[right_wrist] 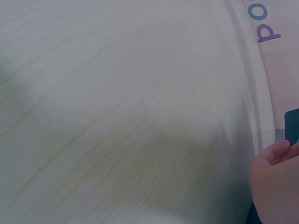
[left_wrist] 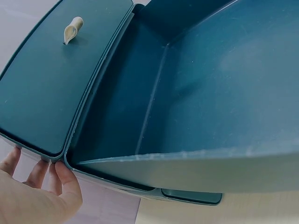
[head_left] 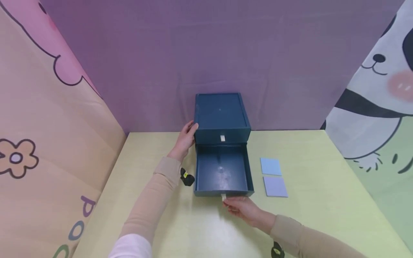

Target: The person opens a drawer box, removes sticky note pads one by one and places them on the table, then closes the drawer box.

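A dark blue drawer cabinet (head_left: 221, 111) stands at the back of the table, its upper drawer closed with a pale pull tab (left_wrist: 73, 30) on the front. Below it, a lower drawer (head_left: 209, 172) is pulled far out, with nothing lying inside. My left hand (head_left: 186, 139) steadies the cabinet's left side, fingertips against the wall near the front corner. At the front of the lower drawer, my right hand (head_left: 243, 209) pinches its pale pull tab (head_left: 223, 197) between thumb and fingers. In the right wrist view, only part of that hand (right_wrist: 278, 182) shows at the edge.
Right of the drawer, a light blue square (head_left: 271, 166) and a lavender square (head_left: 275, 186) lie flat on the pale yellow table (head_left: 316, 215). A purple cloth wall (head_left: 155, 71) rises right behind the cabinet. Printed cloths hang at both sides.
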Tool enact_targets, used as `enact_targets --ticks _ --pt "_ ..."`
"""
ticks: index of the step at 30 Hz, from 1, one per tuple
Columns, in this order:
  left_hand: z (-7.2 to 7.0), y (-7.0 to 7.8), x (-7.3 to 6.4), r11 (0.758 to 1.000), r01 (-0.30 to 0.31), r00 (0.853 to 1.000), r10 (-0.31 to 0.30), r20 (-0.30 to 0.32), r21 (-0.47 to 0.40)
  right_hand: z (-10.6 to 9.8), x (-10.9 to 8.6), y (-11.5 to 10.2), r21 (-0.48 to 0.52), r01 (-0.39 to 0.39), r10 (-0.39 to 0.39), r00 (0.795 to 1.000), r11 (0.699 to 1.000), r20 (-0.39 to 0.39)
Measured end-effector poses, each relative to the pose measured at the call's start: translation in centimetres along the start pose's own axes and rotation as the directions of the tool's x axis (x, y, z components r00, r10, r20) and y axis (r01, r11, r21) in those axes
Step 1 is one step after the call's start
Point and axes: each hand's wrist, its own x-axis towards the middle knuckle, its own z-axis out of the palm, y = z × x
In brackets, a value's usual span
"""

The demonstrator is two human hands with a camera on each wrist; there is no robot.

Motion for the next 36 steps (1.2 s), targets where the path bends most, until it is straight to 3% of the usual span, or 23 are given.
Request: enact_targets --ticks 36 --pt "0.01 0.09 0.00 1.000 -0.002 1.000 0.002 0.002 -0.011 -0.50 0.83 -0.92 0.000 0.016 -0.016 0.999 1.000 -0.037"
